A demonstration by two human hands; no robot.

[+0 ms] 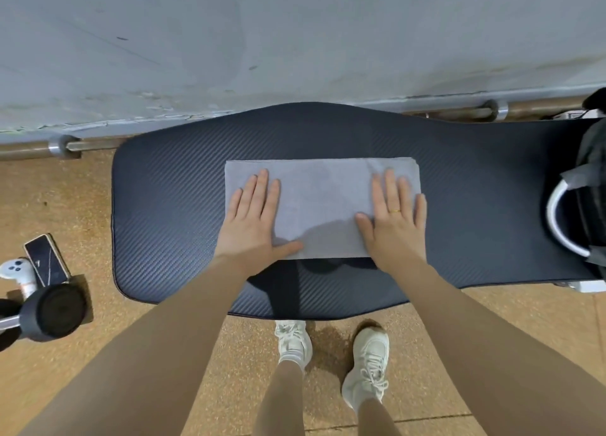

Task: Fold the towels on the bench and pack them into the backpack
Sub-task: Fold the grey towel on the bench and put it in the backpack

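Both grips flat, fingers straight: left hand (252,219), right hand (395,219) press folded towel (323,202) (backpack (587,189), apparently, far right).

Matt cloth towel (323,202), ribbed bench (164,206)

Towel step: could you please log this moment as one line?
towel flat on bench | left hand open | right hand open

Grey scuffed wall (229,42) — speckled tan floor (65,199), metal rail (29,148) at its base.
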